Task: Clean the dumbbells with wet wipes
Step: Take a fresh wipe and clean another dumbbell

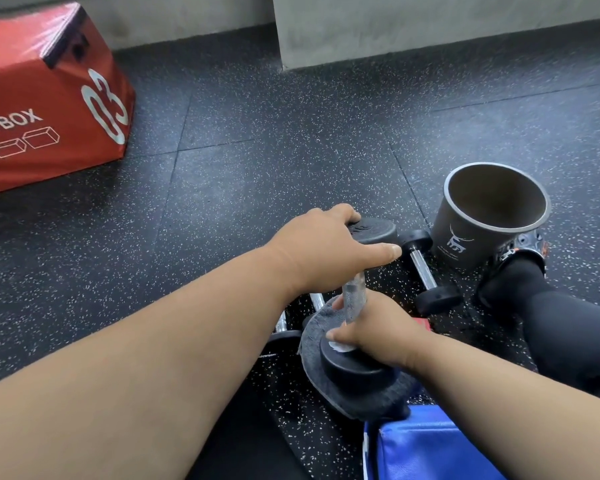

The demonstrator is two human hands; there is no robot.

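Steadying the upended dumbbell (352,299) by its top head with left hand (321,251), fingers curled over it, while right hand (378,327), fingers pinching a wet wipe (338,347), scrubbing the handle's base above the floor (257,150).

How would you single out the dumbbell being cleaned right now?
Start at the grey cup on the floor and look left. Past a small dumbbell lying flat is the dumbbell being cleaned, the only one standing on end, left hand on top, right hand wiping its handle.
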